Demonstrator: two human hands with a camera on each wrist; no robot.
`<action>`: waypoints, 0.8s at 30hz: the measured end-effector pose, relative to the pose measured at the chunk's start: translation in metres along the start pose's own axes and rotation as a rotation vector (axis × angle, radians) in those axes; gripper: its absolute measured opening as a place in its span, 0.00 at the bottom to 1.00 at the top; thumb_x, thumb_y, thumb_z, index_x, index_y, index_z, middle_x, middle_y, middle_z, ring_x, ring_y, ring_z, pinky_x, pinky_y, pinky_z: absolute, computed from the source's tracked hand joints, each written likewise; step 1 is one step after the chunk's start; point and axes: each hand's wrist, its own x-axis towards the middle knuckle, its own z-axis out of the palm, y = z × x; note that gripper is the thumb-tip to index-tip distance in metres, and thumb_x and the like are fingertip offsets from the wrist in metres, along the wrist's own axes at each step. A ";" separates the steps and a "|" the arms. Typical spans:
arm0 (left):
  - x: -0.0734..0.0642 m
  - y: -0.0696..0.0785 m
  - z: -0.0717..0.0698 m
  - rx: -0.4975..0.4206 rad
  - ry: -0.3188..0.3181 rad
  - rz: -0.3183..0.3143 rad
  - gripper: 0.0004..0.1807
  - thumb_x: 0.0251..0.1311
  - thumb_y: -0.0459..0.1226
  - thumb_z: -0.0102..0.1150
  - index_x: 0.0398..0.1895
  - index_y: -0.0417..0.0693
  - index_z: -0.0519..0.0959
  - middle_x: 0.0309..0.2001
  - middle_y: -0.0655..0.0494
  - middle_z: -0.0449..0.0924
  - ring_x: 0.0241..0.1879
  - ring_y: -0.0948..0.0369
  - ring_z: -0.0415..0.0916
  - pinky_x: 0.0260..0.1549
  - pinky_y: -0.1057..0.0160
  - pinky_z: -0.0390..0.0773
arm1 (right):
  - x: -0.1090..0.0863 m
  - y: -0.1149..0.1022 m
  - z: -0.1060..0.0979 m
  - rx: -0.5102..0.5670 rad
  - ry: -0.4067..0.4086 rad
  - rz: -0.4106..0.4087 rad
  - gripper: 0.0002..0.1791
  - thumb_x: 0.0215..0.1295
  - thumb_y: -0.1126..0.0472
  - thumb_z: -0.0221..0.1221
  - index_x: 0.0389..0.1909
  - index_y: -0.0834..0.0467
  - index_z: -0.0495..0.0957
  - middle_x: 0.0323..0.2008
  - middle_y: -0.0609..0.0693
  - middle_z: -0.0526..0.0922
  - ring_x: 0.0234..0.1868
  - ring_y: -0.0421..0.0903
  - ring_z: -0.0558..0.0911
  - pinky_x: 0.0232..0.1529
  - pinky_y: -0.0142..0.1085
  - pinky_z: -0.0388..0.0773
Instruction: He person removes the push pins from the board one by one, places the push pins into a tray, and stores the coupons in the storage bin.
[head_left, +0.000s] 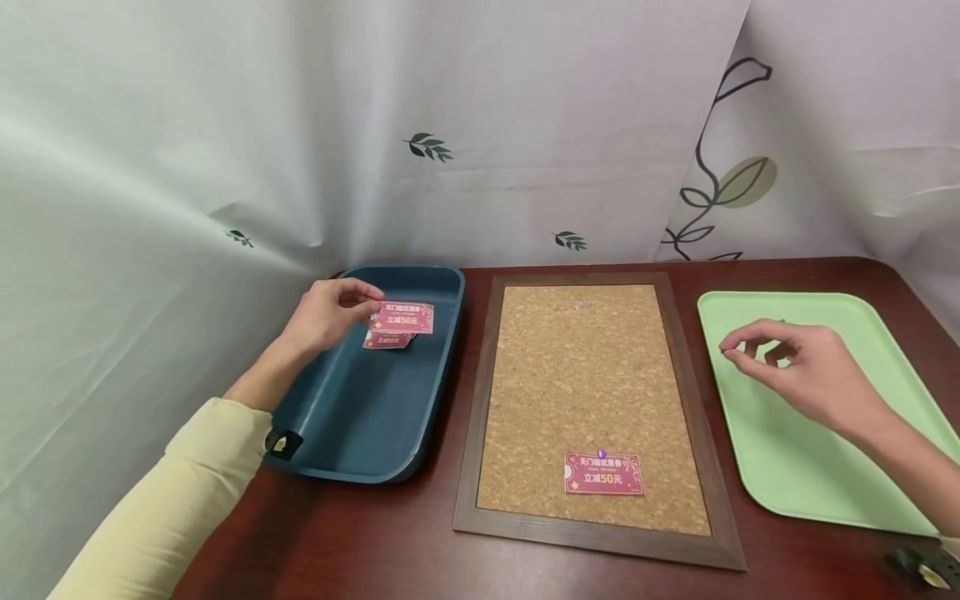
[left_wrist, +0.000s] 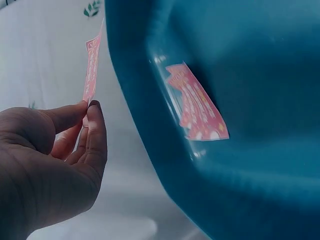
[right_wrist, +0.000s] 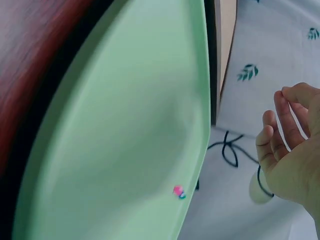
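Note:
In the head view my left hand (head_left: 330,312) pinches a pink coupon (head_left: 403,317) by its left edge, above the blue tray (head_left: 375,417). More coupons (head_left: 387,339) lie overlapped in that tray, also seen in the left wrist view. My right hand (head_left: 813,367) is over the green tray (head_left: 795,467), thumb and forefinger tips together. A tiny dark speck at those tips looks like a pushpin, mostly hidden by the fingers. Between the trays lies a framed cork board (head_left: 585,375), with a pink coupon (head_left: 604,475) fixed low on it by a purple pushpin (head_left: 602,454).
A small clear or whitish piece (head_left: 578,305) sits near the cork board's top. Pink and blue pushpins (right_wrist: 179,191) lie near the green tray's edge. Patterned sheeting (head_left: 487,125) rises behind and left of the dark red table (head_left: 337,533).

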 end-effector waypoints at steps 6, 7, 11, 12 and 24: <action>0.004 -0.017 -0.004 0.017 0.011 -0.028 0.15 0.77 0.40 0.62 0.58 0.41 0.83 0.50 0.40 0.85 0.46 0.44 0.79 0.41 0.59 0.80 | -0.007 0.015 -0.010 0.014 0.019 0.089 0.09 0.62 0.70 0.73 0.36 0.51 0.90 0.30 0.37 0.85 0.27 0.35 0.80 0.28 0.24 0.71; 0.005 -0.020 -0.004 0.022 0.013 -0.031 0.14 0.77 0.39 0.62 0.58 0.41 0.83 0.50 0.40 0.84 0.46 0.44 0.79 0.39 0.62 0.79 | -0.009 0.017 -0.011 0.019 0.019 0.094 0.09 0.63 0.70 0.73 0.37 0.51 0.90 0.31 0.37 0.85 0.27 0.35 0.80 0.28 0.24 0.71; 0.007 -0.031 -0.003 0.040 0.014 -0.046 0.13 0.77 0.38 0.62 0.56 0.39 0.83 0.48 0.39 0.84 0.44 0.44 0.78 0.36 0.65 0.77 | -0.013 0.029 -0.018 0.026 0.013 0.091 0.10 0.63 0.70 0.73 0.38 0.51 0.90 0.33 0.34 0.85 0.28 0.34 0.82 0.29 0.22 0.73; 0.008 -0.034 -0.002 0.042 0.013 -0.051 0.13 0.77 0.38 0.62 0.56 0.39 0.83 0.48 0.39 0.83 0.44 0.44 0.78 0.36 0.65 0.77 | -0.014 0.032 -0.019 0.026 0.012 0.094 0.10 0.64 0.69 0.73 0.38 0.50 0.90 0.34 0.32 0.84 0.28 0.34 0.82 0.29 0.22 0.73; 0.017 -0.056 0.011 0.041 -0.043 -0.112 0.12 0.80 0.34 0.57 0.56 0.35 0.81 0.50 0.36 0.82 0.46 0.43 0.79 0.44 0.54 0.82 | -0.022 0.049 -0.032 -0.004 -0.054 0.176 0.06 0.68 0.66 0.71 0.41 0.51 0.90 0.38 0.20 0.84 0.25 0.36 0.86 0.29 0.24 0.70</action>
